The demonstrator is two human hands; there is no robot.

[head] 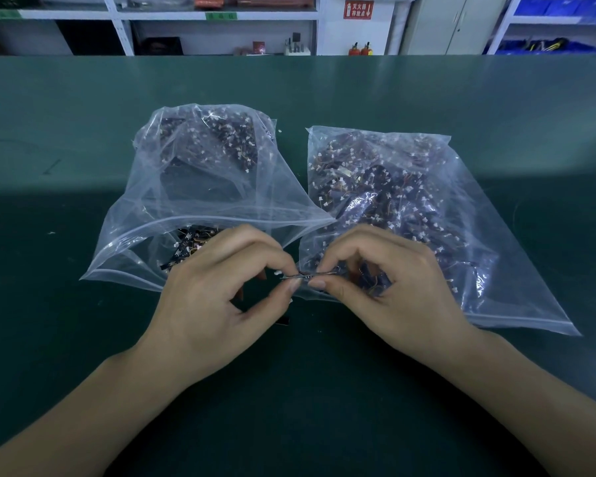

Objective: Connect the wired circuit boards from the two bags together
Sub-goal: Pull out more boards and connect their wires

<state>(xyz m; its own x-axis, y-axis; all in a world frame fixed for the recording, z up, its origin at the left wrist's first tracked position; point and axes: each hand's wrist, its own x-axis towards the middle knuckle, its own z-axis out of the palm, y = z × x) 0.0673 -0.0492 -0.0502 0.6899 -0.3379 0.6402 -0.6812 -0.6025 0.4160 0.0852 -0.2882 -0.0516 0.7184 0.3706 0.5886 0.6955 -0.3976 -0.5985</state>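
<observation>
Hands pinching small parts between two bags

Hands meet over the near middle of the green table (pixel 83 304), just in front of two clear plastic bags. The left hand (pixel 217 304) has its thumb and forefinger curled together, pinching one end of a thin wired part (pixel 298 276); the other fingers are bent loosely above. The right hand (pixel 393 287) pinches the other end of that part with thumb and forefinger, its remaining fingers also curled. The two pinches nearly touch. Whether the pieces are already joined cannot be told, since the part is small and half hidden by the fingertips.

The left bag (pixel 193 187) stands crumpled with its mouth open toward the person, dark boards with white plugs visible inside. The right bag (pixel 410 187) lies flatter, full of the same kind of dark boards and thin wires. The right hand rests partly over its near edge. A small dark piece (pixel 283 321) lies on the table below the left hand.

Shelves (pixel 221 15) line the wall beyond the table.
</observation>
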